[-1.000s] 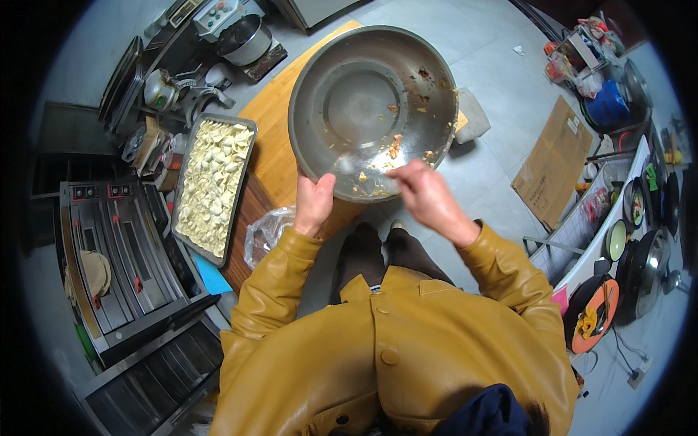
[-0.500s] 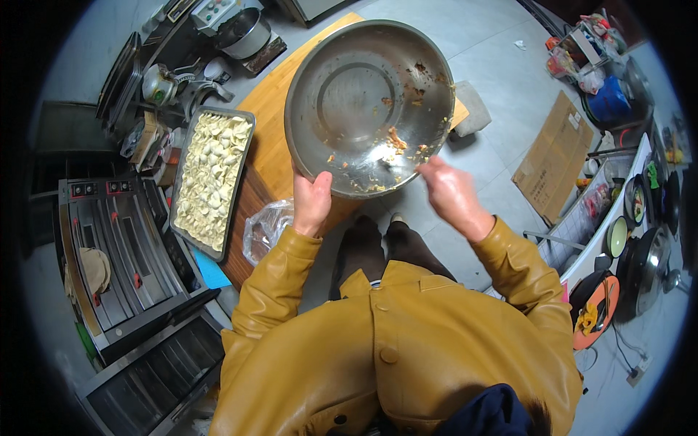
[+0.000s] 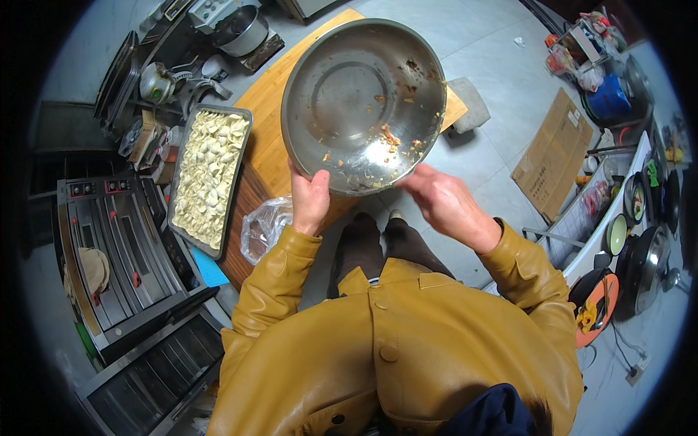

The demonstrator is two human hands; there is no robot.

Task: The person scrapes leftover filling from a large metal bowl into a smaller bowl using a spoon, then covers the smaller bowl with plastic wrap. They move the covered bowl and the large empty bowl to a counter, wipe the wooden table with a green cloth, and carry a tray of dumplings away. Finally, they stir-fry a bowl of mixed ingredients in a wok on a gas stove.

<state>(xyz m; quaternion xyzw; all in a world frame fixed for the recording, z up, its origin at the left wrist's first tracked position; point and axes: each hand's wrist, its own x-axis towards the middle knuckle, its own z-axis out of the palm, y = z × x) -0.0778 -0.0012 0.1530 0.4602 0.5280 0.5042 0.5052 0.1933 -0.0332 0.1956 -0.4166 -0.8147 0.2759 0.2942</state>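
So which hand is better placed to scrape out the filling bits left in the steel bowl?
Probably the right hand: it is free, beside the bowl's near rim, close to the scraps. The left hand grips the rim, holding the bowl tilted.

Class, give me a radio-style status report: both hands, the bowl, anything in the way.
Left hand grips steel bowl rim. Right hand open beside rim, holding nothing. Bowl tilted, only filling scraps inside. Tray of dumplings left, apart.

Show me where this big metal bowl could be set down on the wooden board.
The wooden board is bare between the tray of dumplings and the metal bowl, which the left hand holds above it. The near corner holds a clear plastic bag. The far left, around the kettle and pot, is crowded.
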